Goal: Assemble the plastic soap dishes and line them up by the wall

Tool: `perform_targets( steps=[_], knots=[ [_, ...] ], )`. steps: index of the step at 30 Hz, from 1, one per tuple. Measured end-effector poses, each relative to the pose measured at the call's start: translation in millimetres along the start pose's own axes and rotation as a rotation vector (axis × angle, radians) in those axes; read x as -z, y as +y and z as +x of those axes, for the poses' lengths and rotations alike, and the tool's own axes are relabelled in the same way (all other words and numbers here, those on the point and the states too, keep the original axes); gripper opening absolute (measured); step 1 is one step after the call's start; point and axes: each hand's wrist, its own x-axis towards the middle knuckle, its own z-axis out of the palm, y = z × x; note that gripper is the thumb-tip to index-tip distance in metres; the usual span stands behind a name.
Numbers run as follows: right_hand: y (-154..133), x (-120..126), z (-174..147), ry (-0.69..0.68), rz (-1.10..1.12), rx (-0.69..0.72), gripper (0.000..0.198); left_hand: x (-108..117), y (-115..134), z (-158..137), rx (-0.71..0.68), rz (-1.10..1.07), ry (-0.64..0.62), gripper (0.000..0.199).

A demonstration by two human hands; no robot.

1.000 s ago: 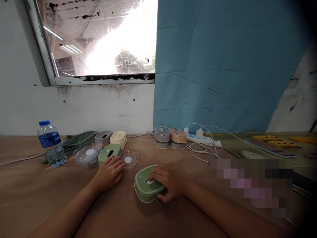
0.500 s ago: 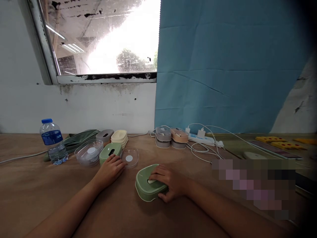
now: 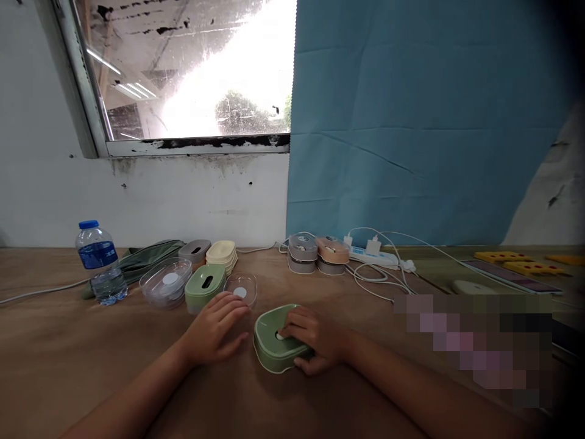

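Brown table (image 3: 237, 408) against white wall (image 3: 205, 201); bright window (image 3: 192, 79) left, blue sheet (image 3: 402, 116) right. Right hand (image 3: 317, 338) grasps nearer green box (image 3: 269, 344), mid-table. Left hand (image 3: 217, 329) loose, fingers spread, beside it.

Probably a rough workshop: broad wooden tabletop (image 3: 82, 347) around the right hand (image 3: 320, 341)'s grip, scuffed window frame (image 3: 196, 146) and stained wall (image 3: 183, 198) beyond it, tube lights (image 3: 103, 61) above the frame, loaded power strip (image 3: 379, 259) beyond-right of the grip.
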Motion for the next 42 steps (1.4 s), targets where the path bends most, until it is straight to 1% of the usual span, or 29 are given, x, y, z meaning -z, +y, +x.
perform_targets(
  steps=[3,5,7,10,13,16,18,22,27,31,36,38,42],
  knots=[
    [-1.1,1.2,0.6,-0.023,-0.008,0.01,0.036,-3.4,26.1,11.3,-0.033,-0.162,0.067,0.029],
    [-0.6,-0.1,0.3,-0.023,-0.002,0.001,0.035,-8.3,37.6,17.2,-0.079,-0.218,0.041,0.027],
    [0.3,-1.9,-0.1,-0.016,0.005,-0.009,0.036,-13.2,41.1,20.1,-0.113,-0.224,-0.013,0.024],
    [1.3,-3.1,-0.1,-0.013,0.019,-0.012,0.039,-17.1,34.4,18.7,-0.062,-0.218,-0.087,0.024],
    [1.1,-2.0,0.1,-0.001,0.025,-0.001,0.04,-17.4,24.5,14.3,0.003,-0.266,-0.161,0.026],
    [0.9,-1.1,-0.4,0.005,0.022,0.011,0.04,-17.4,19.2,10.9,0.018,-0.328,-0.2,0.025],
    [1.5,-2.0,-1.5,0.02,0.023,0.012,0.04,-18.1,18.3,9.9,0.018,-0.356,-0.193,0.023],
    [3.2,-5.9,-4.0,0.087,0.014,0.0,0.038,-19.3,18.7,10.4,0.01,-0.398,-0.134,0.021],
    [1.9,-4.6,-3.7,0.149,-0.022,0.008,0.035,-16.6,20.1,10.8,0.044,-0.422,-0.11,0.023],
    [1.3,-2.5,-3.1,0.189,-0.038,0.02,0.035,-13.5,20.5,11.6,0.0,-0.382,-0.121,0.028],
    [2.7,-4.2,-4.3,0.219,-0.085,0.058,0.034,-11.5,22.4,14.1,-0.117,-0.278,-0.139,0.043],
    [3.0,-4.6,-4.4,0.217,-0.092,0.073,0.034,-11.8,23.8,15.0,-0.154,-0.246,-0.15,0.043],
    [3.1,-4.4,-3.4,0.232,-0.088,0.104,0.032,-14.4,25.6,15.0,-0.19,-0.183,-0.152,0.038]
  ],
)
